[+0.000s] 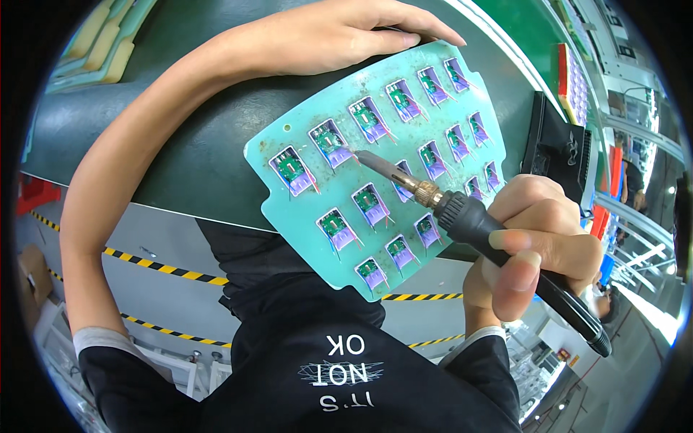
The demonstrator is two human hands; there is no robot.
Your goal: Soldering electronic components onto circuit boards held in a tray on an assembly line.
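My right hand is closed around the black handle of a soldering iron. The iron's dark tip points left and meets the view beside a purple-housed circuit board in the upper row; whether they touch, I cannot tell. A turquoise tray carries several such small green boards in rows of pockets, with thin red and dark wires sticking out. Along the tray's far edge lies my left hand, thumb and fingers bent over the rim, holding it. The iron hides part of one middle pocket.
Beneath the tray is a dark green worktop, and the tray reaches over its near edge. More turquoise trays stand stacked at the far left. At the right are a black box and a red-edged block of pale round pieces.
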